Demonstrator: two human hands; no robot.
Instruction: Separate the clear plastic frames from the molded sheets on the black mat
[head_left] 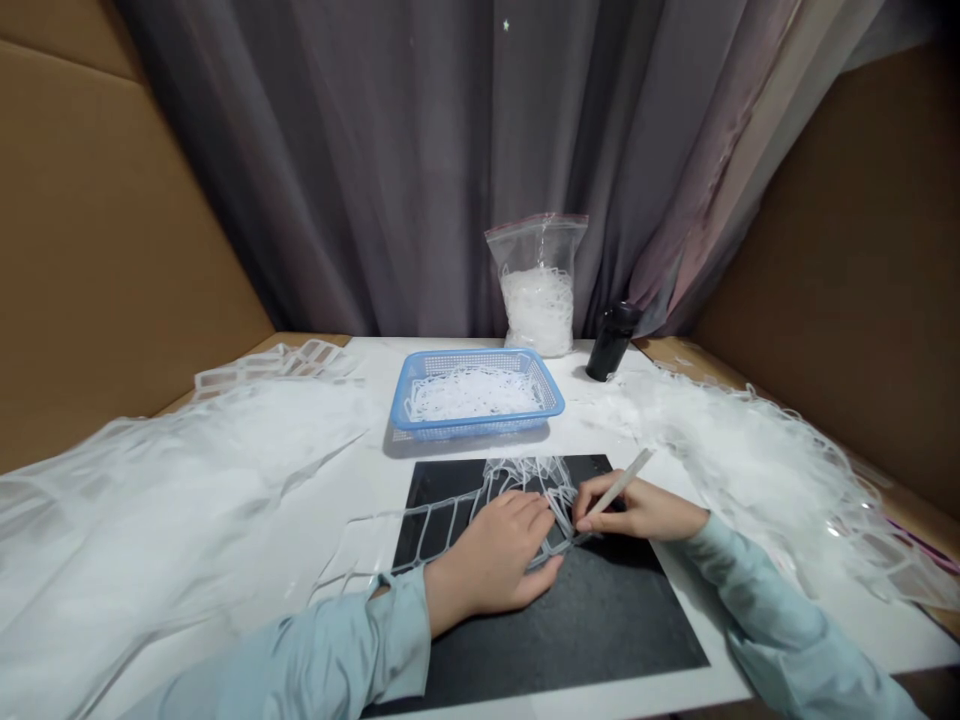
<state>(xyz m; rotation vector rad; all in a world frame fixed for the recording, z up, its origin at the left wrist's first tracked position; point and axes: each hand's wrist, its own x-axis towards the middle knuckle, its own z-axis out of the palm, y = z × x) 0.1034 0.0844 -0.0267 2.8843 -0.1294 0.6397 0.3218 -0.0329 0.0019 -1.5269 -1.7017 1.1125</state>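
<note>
White translucent plastic lattice of thin strands (pixel 521 480), ladder-like with open cells, is the piece in hand: centre of frame, upper part of the black rectangular flat mat (pixel 592 625). Its strands bunch near the mat's top edge; a flatter run goes left past the mat onto the white flat surface (pixel 675 693).

Left hand (pixel 499 552): palm down on the lattice, fingers together, thumb apart and pointing right. Can't tell if that grip pinches a strand; the undersides of the fingers are hidden. Right hand (pixel 630 507): narrow grip, thumb and fingers on a pale thin straight stick (pixel 619 486), tilted, upper end toward upper right, lower end down by the strands. Both hands close together, light blue-green sleeves on both arms.

Just above the mat: blue rectangular plastic basket with mesh sides (pixel 553 408), holding loose white loops (pixel 476 393). Behind it, upper centre: clear zip bag (pixel 559 240), upright, partly filled with white strands. Right of that, black cylindrical bottle (pixel 611 345).

Left side of frame: big heap of translucent white lattice sheets (pixel 217 480). Right side: second heap of translucent white looped pieces (pixel 757 455). Grey-purple curtain (pixel 450 170) across the top, brown cardboard panels (pixel 90 220) at both sides.
</note>
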